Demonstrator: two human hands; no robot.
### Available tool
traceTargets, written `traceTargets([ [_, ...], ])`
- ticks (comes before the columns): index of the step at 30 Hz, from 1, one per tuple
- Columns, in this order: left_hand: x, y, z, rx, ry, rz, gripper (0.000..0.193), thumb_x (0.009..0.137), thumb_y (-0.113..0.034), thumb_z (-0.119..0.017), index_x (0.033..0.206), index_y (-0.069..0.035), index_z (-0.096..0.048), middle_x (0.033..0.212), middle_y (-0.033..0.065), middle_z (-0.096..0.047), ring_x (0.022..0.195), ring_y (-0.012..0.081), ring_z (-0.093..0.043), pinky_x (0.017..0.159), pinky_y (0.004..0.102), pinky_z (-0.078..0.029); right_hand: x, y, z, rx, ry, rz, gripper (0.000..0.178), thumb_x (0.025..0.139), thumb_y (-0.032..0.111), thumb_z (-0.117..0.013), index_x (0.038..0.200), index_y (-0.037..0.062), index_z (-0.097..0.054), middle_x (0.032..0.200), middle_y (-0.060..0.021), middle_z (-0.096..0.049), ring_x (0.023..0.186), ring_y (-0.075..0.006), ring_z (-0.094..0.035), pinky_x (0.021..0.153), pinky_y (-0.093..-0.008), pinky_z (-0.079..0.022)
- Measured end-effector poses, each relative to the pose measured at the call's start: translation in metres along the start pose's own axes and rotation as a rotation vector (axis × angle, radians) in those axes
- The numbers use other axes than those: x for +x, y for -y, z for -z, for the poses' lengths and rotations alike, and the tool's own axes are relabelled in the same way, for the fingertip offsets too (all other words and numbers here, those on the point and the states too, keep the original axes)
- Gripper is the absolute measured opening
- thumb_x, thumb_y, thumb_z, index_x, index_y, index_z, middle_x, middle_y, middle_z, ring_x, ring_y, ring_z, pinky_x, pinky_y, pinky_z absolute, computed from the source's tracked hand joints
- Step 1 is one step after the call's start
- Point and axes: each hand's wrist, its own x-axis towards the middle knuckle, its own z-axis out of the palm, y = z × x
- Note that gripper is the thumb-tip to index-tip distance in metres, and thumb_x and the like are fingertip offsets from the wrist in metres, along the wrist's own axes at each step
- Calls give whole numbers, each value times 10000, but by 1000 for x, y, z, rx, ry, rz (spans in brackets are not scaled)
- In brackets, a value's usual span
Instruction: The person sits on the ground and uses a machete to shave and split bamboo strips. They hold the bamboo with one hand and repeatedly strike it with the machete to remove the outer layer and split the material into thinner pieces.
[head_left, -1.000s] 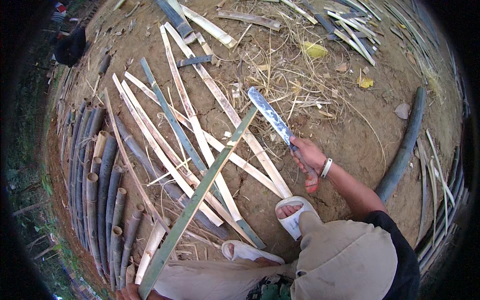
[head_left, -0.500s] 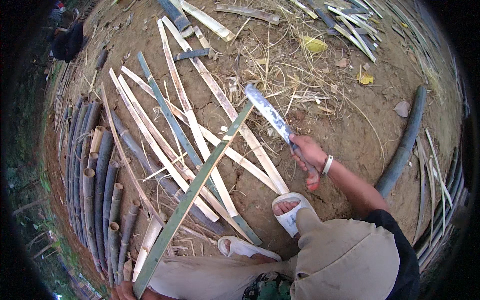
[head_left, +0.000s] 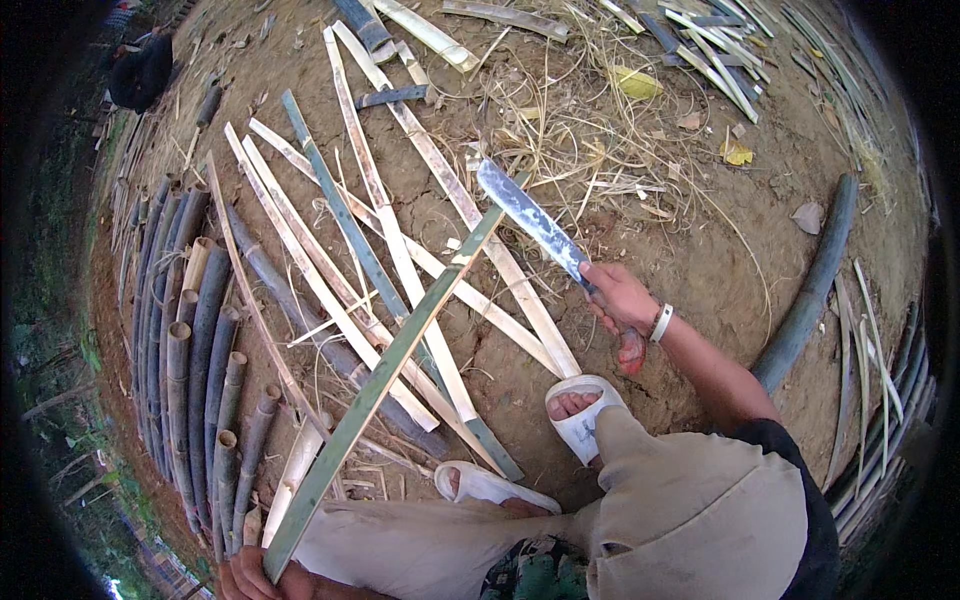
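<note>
My right hand (head_left: 620, 300) grips a machete (head_left: 540, 228) by its reddish handle, with the long, pale-stained blade pointing forward and left. At the lower left, my left hand (head_left: 262, 580) is closed round the near end of a long green bamboo strip (head_left: 385, 378). That strip slants up and away to the right, across several paler strips. Its far end lies by the front part of the blade; whether the two touch I cannot tell. Split bamboo strips (head_left: 310, 270) with cream inner faces lie crossed on the ground beneath it.
Cut bamboo poles (head_left: 205, 340) are stacked at the left. A curved dark pole (head_left: 820, 275) lies at the right, near more thin strips (head_left: 885, 370). Dry shavings (head_left: 590, 150) cover the soil ahead. My sandalled foot (head_left: 575, 410) is close below the machete. A person (head_left: 143, 75) sits far left.
The blade has swung slightly left, across the strip's far end. My left hand and the strip's near end have shifted up a little in the view.
</note>
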Motion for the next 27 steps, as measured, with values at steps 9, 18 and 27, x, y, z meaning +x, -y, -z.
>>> traceTargets([
  [9,-9,16,-14,-402,-73,-335,395,867,-104,-492,507,-200,-360,417,-84,-441,323,28,-374,385,176,-325,-21,2,-1,73,173,-4,420,991,411,-444,780,53,-506,496,-17,-471,322,-112,-422,300,-255,-338],
  [18,-14,8,-31,-58,-14,-51,427,920,-140,-423,508,-207,-330,418,-82,-403,334,32,-348,409,177,-306,-65,17,-28,-67,354,32,410,1000,390,-444,786,46,-512,479,-4,-461,331,-112,-438,310,-258,-344],
  [27,-26,-12,-23,247,74,76,510,846,-556,-604,604,-134,-451,563,-22,-538,532,66,-521,583,185,-413,-96,25,-53,-320,330,257,447,987,419,-445,822,26,-581,534,-14,-488,421,-106,-485,382,-289,-400],
])
